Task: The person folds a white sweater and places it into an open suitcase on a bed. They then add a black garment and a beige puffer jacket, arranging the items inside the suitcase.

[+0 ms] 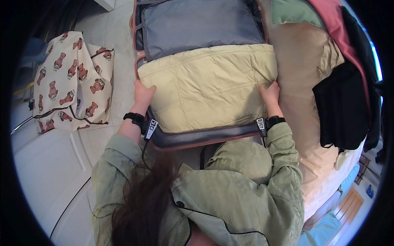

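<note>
A folded pale yellow quilt [209, 86] lies across the near half of an open suitcase [205, 141] with a pink rim and dark lining. My left hand [143, 95] grips the quilt's left edge, thumb on top and fingers mostly hidden along the side. At the opposite edge, my right hand [270, 94] holds the quilt the same way, its fingertips partly out of sight. The far half of the suitcase has a grey fabric divider [201, 28] over it. Dark lining shows along the suitcase's near side, below the quilt.
To the left, a cream fabric cover printed with brown bears [74, 82] sits on the tiled floor near a white door [57, 164]. A bed with beige satin bedding [295, 82] borders the suitcase's right side. Black clothing [342, 108] and a pink cloth [338, 24] lie on it.
</note>
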A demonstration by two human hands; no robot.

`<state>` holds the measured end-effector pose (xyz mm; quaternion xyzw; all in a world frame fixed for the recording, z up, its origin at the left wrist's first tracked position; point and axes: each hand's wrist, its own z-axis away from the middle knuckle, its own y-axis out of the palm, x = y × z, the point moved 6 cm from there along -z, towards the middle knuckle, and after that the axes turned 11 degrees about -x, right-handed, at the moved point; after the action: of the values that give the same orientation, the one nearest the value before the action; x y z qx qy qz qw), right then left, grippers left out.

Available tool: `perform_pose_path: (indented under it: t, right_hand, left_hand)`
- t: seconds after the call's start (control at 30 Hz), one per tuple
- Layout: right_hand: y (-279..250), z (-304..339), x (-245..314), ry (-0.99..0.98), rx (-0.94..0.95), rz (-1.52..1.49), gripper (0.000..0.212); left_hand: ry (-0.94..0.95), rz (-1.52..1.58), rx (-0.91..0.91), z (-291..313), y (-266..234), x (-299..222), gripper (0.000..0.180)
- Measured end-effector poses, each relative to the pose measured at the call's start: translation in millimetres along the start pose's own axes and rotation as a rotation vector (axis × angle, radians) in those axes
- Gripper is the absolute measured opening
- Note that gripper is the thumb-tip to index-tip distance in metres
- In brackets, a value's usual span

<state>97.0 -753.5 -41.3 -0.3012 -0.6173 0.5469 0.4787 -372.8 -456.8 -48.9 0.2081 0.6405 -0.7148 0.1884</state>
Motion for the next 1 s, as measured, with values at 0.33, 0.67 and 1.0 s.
perform_pose_path:
  t: [0.33,0.67,1.0]
  right_hand:
    - [27.9,32.7,-23.9,-0.001,0.661,0.343,0.061]
    - [79.3,120.8,-31.1,-0.471,1.15,0.551,0.055]
    - [38.9,123.0,-29.5,-0.268,1.136,-0.047,0.048]
  left_hand:
    - [-0.385,-0.257,0.93,82.6,19.9,35.7,0.064]
    - [0.774,-0.329,1.217,176.9,91.6,-17.9,0.039]
    - [0.942,-0.241,0.957,204.1,95.2,-86.4,0.057]
